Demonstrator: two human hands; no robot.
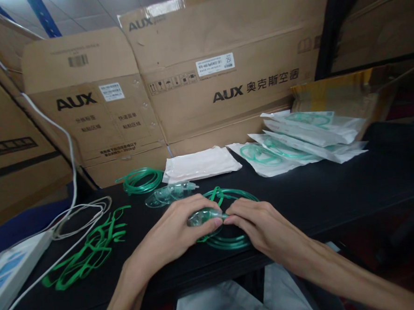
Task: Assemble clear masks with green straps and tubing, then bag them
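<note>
My left hand is wrapped round a clear green oxygen mask, its narrow connector end pointing right. At that end my right hand pinches the end of the green tubing, where it meets the connector; whether it is fully pushed on I cannot tell. The tubing lies coiled on the black table beneath both hands. A green strap stands up just behind my left fingers. Behind my left hand lie more clear masks, stacked together, beside another green tubing coil.
Green elastic straps lie loose at left, near a white cable and a power strip. White packets and sealed mask packages sit at the back. Large cardboard boxes stand behind the table.
</note>
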